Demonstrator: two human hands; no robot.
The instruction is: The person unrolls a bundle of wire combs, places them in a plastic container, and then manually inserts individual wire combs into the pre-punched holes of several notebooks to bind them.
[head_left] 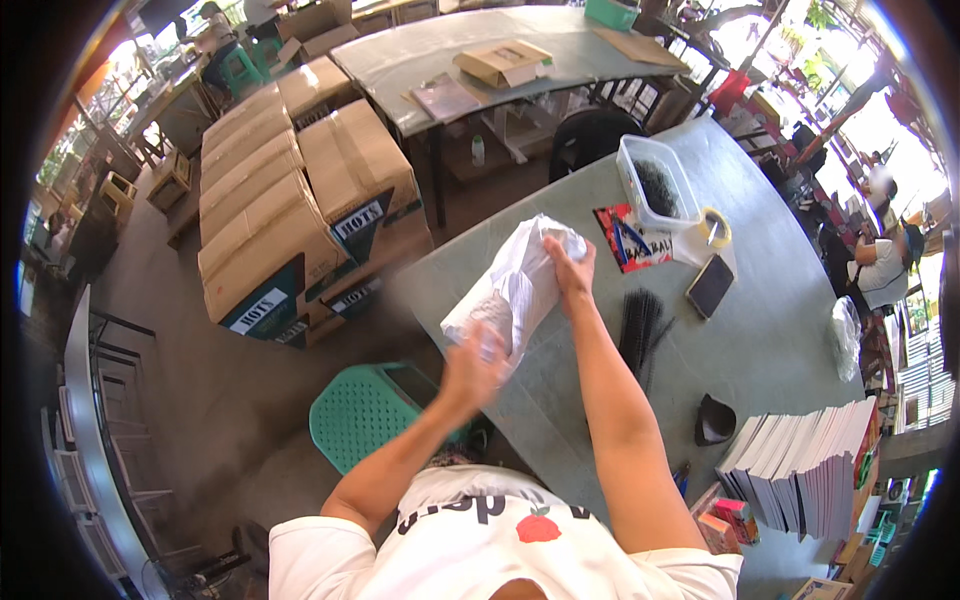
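Note:
A white crinkled package (528, 275), which looks like plastic wrapping around something long, is held up over the near left edge of the grey table (760, 330). My right hand (573, 270) grips its far right end, thumb lying on top. At the near left end is my left hand (474, 368), against the wrapping. Motion smears its fingers, so their hold is unclear. What the package contains is hidden.
Right of my arms lie black bristly strips (640, 335), a phone (711, 287), a tape roll (715, 228), a clear tub (658, 180) and a stack of booklets (800, 465). A green stool (365, 415) stands left, with cardboard boxes (265, 215) beyond it.

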